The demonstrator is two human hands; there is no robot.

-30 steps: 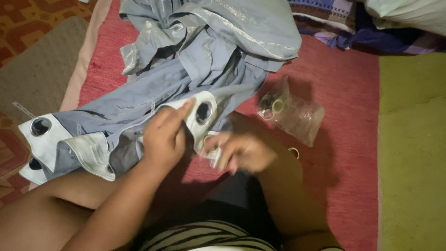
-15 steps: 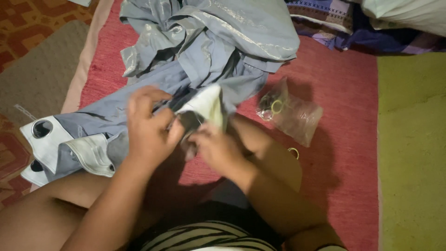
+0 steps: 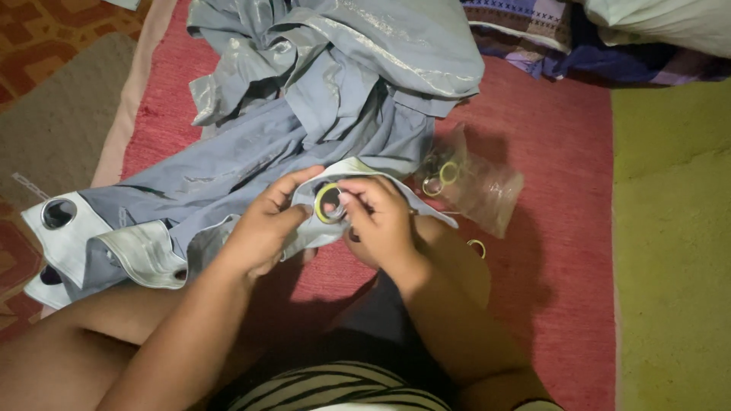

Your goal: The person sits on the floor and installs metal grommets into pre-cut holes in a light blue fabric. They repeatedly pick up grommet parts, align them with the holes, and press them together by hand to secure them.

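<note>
Yellow ring (image 3: 329, 202) btwn both hands, L (image 3: 263, 228) & R (image 3: 381, 221), fingers closed on it w/ grey curtain (image 3: 251, 152).

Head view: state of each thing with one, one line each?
Grey curtain: crumpled in a heap, white header strip pulled toward the person.
Yellow ring: set at a header hole, pinched by both hands.
Left hand: gripping the header.
Right hand: fingers on the ring.
Clear bag: lying open, rings inside.
Loose ring: on the red mat.
</note>
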